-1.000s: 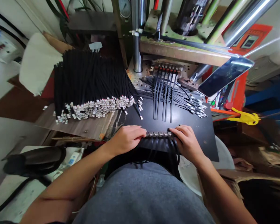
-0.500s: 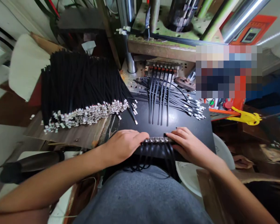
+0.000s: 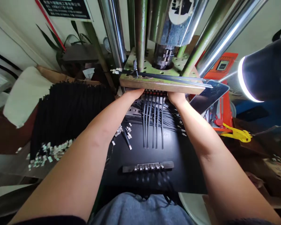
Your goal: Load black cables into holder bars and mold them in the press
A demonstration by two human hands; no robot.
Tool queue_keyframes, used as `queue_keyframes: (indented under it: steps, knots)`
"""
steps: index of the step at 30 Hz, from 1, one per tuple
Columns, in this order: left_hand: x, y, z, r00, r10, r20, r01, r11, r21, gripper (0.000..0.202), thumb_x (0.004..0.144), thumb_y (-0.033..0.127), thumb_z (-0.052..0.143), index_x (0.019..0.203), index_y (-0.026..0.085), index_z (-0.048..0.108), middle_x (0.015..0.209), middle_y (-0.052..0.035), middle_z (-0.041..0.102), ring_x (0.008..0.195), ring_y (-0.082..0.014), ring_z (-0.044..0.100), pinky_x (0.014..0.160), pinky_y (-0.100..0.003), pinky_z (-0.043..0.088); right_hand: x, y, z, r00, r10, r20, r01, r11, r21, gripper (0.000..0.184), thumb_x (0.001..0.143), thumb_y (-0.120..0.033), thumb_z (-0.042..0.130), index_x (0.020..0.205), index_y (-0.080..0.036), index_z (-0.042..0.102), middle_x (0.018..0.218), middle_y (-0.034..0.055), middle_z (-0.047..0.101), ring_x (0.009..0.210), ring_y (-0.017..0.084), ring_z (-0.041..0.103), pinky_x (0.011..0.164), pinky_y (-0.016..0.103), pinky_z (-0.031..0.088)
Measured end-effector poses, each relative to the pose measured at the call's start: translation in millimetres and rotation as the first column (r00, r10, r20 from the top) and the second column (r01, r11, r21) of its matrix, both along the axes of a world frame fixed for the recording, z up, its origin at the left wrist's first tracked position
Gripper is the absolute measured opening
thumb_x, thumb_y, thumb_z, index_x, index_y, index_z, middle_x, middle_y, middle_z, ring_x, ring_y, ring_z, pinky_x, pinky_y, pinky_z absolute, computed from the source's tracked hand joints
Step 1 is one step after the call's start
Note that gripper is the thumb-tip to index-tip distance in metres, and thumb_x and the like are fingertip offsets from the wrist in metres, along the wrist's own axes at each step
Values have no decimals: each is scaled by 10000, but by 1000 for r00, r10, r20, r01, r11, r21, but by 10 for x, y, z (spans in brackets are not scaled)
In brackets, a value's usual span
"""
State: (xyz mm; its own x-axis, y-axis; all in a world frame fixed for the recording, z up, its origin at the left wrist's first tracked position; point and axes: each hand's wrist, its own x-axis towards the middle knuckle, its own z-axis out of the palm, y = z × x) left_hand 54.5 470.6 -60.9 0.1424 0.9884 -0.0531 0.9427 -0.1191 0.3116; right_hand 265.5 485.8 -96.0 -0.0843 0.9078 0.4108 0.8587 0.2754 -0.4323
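My left hand [image 3: 138, 93] and my right hand [image 3: 176, 97] reach under the thick plate [image 3: 159, 85] of a press, one at each end of a row of black flat cables [image 3: 153, 125]. The plate hides the fingers of both hands, so their grip does not show. From beneath the plate the cables hang forward over the black table [image 3: 184, 175], bare ends toward me. Nearer to me lies a metal bar [image 3: 167, 165] with several white connectors seated in its slots. Blurred black cables run from it toward my body.
At left lies a big pile of black cables [image 3: 70, 112] with white connectors. Loose cables spread behind the hanging row. Steel columns [image 3: 112, 31] rise from the press. At right are a lit lamp [image 3: 264, 72], a dark tray [image 3: 210, 93] and a yellow tool [image 3: 240, 135].
Both hands have left the metal bar and moved forward under the press plate. The bar now lies alone on the table. My view has tilted upward.
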Motion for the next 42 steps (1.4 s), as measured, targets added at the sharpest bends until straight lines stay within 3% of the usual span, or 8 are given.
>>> queue_keyframes:
  steps: [6,13,20,25,31,34,39,42]
  knots:
    - [-260,-467,24,973,-210,-97,217,974,66,425,999,248,345,1372,139,518,1323,-159,586,1299,-294,475,1132,-457,341,324,-975,66,990,103,94,-101,995,-22,435,895,-183,408,1287,-111,579,1175,193,656,1103,319,600,1016,522,448]
    - [-34,-1671,-42,646,-692,-322,739,673,35,139,855,143,576,960,131,666,1006,-135,643,1074,-317,539,890,-433,446,741,-2647,-42,924,382,16,-361,887,-289,448,882,-263,552,1323,-185,562,1101,135,688,956,296,657,825,497,574]
    - [294,-1966,33,813,-473,341,557,801,-218,556,1032,464,276,917,139,713,1010,-134,699,982,-249,631,908,-369,474,740,-2692,-13,937,339,-88,-349,919,-184,469,832,-91,460,1260,-197,619,1164,89,712,1065,247,692,940,431,574]
    - [246,-2236,194,644,-244,725,738,446,-506,507,969,566,430,1113,128,641,839,-91,713,700,-198,663,665,-304,532,295,-2502,102,889,455,44,-441,879,-179,480,806,-67,451,1249,-150,618,1252,119,665,1140,239,644,989,377,528]
    - [-204,-1850,447,897,-443,2,441,893,89,759,771,280,792,1415,149,412,1317,-173,568,1202,-319,571,1042,-444,435,509,-1968,219,968,225,110,-207,966,-153,546,744,-66,583,1289,-95,568,1310,200,605,1232,344,574,1058,512,460]
    - [-556,-1936,431,835,-467,-290,510,855,93,578,805,256,765,1318,133,529,1358,-171,519,1249,-338,521,1063,-445,404,634,-2300,80,919,372,133,-347,921,-179,608,778,-179,697,1358,-131,520,1509,214,411,1420,369,371,1149,575,349]
    - [-750,-2629,149,616,-766,-184,706,641,-302,188,842,318,728,946,176,662,972,-52,655,882,-232,643,766,-320,486,403,-3119,-260,772,601,206,-560,797,-228,298,896,-162,607,1186,-226,632,1521,109,435,1468,356,287,1155,685,252]
    - [-670,-2645,99,615,-724,-312,674,688,-268,118,897,282,639,906,165,637,910,-64,662,831,-240,650,738,-330,480,351,-3009,-228,790,566,235,-553,824,-124,220,958,-149,499,1102,-205,656,1307,108,630,1318,308,512,1110,580,399]
